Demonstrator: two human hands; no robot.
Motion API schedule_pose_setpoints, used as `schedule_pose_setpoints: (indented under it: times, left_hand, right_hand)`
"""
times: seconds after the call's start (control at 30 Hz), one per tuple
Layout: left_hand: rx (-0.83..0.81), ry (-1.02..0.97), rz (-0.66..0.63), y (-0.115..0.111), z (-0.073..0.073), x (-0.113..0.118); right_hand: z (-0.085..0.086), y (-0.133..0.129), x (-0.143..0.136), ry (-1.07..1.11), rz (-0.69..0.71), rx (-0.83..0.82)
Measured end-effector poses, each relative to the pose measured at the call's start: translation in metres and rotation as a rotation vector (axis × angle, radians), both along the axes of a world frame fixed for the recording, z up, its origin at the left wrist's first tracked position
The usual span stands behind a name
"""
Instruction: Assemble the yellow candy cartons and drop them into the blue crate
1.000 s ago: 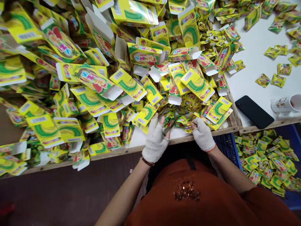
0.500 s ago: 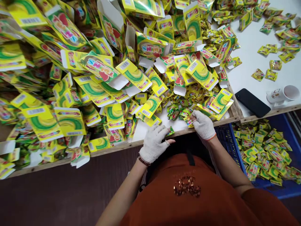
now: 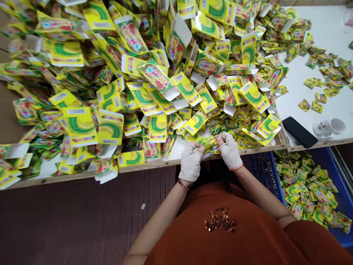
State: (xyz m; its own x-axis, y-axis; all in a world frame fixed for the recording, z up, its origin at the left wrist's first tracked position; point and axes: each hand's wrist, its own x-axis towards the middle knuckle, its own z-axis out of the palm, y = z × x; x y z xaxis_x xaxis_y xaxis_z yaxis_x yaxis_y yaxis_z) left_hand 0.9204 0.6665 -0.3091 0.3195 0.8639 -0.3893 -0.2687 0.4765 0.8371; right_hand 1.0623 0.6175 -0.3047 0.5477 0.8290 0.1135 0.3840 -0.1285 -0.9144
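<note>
Small shiny packets (image 3: 205, 141) between both hands, at near edge of desk (image 3: 176, 149). Left hand's (image 3: 191, 162) grip pinching left end, right hand's (image 3: 230, 151) pinching right. Looks like gathering packets into row; next move seems to call for light, even pinch, no slipping. Cartons (image 3: 158, 127) heaped left and far; phone (image 3: 300, 131), mug (image 3: 325, 127) right.

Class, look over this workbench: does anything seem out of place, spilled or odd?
A small white scrap lies on the dark floor like litter. A carton overhangs the table edge. A black phone and mug share the white tabletop with loose packets, seemingly out of place.
</note>
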Motion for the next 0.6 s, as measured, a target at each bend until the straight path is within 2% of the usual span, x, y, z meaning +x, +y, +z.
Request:
schedule_pose_setpoints:
  times: [0.1, 0.23, 0.37, 0.43, 0.53, 0.6]
  left_hand:
    - [-0.040, -0.064, -0.035, -0.005, -0.002, -0.001]
    - [-0.061, -0.050, -0.118, -0.003, -0.006, -0.003]
    - [0.067, 0.075, -0.068, -0.001, -0.008, 0.002]
    - [0.142, 0.139, -0.083, -0.003, -0.008, 0.006]
    - [0.230, 0.181, -0.127, -0.010, -0.007, 0.012]
    - [0.231, 0.164, -0.106, -0.014, -0.007, 0.014]
  right_hand:
    - [-0.006, 0.004, -0.008, -0.042, -0.016, -0.001]
    - [-0.011, -0.002, -0.004, -0.131, 0.021, -0.011]
    - [-0.008, -0.007, 0.001, -0.188, -0.045, 0.048]
    - [-0.005, -0.007, 0.000, -0.214, -0.062, 0.070]
    - [-0.005, -0.004, -0.004, -0.339, -0.029, 0.030]
    - [-0.007, -0.002, -0.006, -0.448, -0.010, -0.024]
